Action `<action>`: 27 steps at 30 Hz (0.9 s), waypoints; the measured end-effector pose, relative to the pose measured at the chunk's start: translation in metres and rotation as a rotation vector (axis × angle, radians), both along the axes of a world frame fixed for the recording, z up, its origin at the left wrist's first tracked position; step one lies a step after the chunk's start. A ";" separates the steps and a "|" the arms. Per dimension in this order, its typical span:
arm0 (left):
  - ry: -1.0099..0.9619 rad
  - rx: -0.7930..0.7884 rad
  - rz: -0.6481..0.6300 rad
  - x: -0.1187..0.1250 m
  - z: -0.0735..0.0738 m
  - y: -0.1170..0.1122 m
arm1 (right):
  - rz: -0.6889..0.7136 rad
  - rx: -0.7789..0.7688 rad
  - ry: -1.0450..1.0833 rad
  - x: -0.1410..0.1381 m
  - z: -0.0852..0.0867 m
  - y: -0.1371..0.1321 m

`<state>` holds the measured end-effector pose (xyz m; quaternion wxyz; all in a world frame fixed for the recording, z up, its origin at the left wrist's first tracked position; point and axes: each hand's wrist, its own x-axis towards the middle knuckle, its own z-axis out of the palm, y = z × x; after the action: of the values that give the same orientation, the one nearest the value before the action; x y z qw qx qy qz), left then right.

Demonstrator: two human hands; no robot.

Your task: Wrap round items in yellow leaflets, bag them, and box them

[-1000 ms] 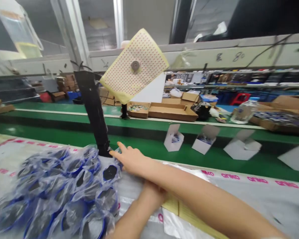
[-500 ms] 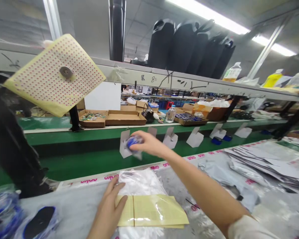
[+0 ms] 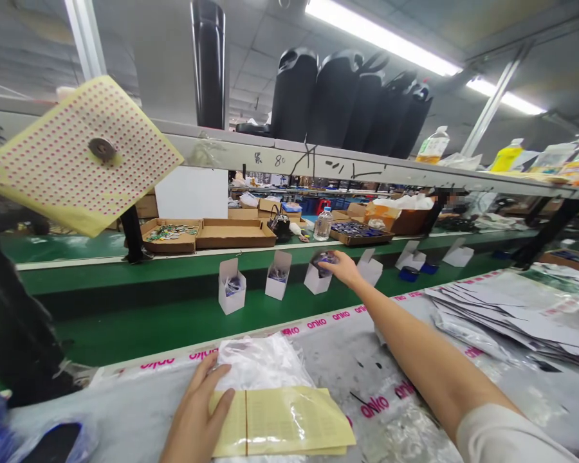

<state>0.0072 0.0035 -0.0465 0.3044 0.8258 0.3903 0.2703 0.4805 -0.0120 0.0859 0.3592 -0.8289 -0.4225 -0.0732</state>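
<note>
My right hand (image 3: 345, 269) reaches out over the green conveyor belt, its fingers closed on a dark blue item in a clear bag (image 3: 325, 262) at the mouth of an open white box (image 3: 317, 281). To its left stand two more open white boxes (image 3: 232, 298), each with a blue bagged item showing inside. On the bench, my left hand (image 3: 200, 402) lies with fingers apart at the left edge of a stack of yellow sheets (image 3: 284, 421) and white plastic bags (image 3: 263, 363).
Further right on the belt are more open white boxes (image 3: 410, 257) and blue items (image 3: 409, 274). Flat grey-white card pieces (image 3: 521, 315) lie on the bench's right side. A wrapped blue-and-black item (image 3: 58, 444) sits front left. A dotted yellow sheet (image 3: 77, 154) hangs from the shelf (image 3: 251, 145).
My right hand has moved rightward from the leftmost box to the third one. A blue bagged item now sits in the leftmost box. My left hand stays at the yellow sheets.
</note>
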 end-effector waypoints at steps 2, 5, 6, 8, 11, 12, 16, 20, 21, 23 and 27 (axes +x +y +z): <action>0.011 -0.011 -0.023 -0.002 0.000 0.001 | 0.035 -0.105 -0.072 0.001 -0.007 0.003; 0.005 -0.003 -0.016 -0.004 0.000 0.002 | 0.105 -0.258 -0.161 0.002 -0.011 0.005; 0.006 -0.002 -0.015 -0.004 0.000 0.002 | 0.126 -0.297 -0.185 0.001 -0.013 0.004; 0.017 -0.006 -0.031 -0.004 -0.001 0.001 | 0.158 -0.361 -0.223 0.000 -0.015 0.001; 0.015 0.008 -0.018 -0.002 -0.003 -0.002 | 0.175 -0.444 -0.248 -0.003 -0.021 -0.004; 0.003 0.020 0.002 -0.001 -0.003 -0.003 | 0.176 -0.468 -0.249 -0.004 -0.022 -0.005; -0.023 0.041 0.035 0.001 -0.005 -0.007 | 0.173 -0.523 -0.244 -0.008 -0.026 -0.003; -0.030 0.046 0.036 0.001 -0.004 -0.007 | 0.164 -0.541 -0.240 -0.012 -0.021 -0.001; -0.038 0.049 0.036 0.001 -0.003 -0.007 | 0.157 -0.544 -0.236 -0.013 -0.020 -0.002; -0.057 0.052 0.035 0.001 -0.003 -0.006 | 0.143 -0.547 -0.232 -0.016 -0.020 -0.002; -0.069 0.051 0.024 0.000 -0.005 -0.005 | 0.104 -0.539 -0.242 -0.026 -0.031 -0.001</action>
<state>0.0076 -0.0012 -0.0514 0.2933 0.8187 0.3824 0.3121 0.4546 -0.0132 0.0546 0.0764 -0.8569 -0.5083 -0.0379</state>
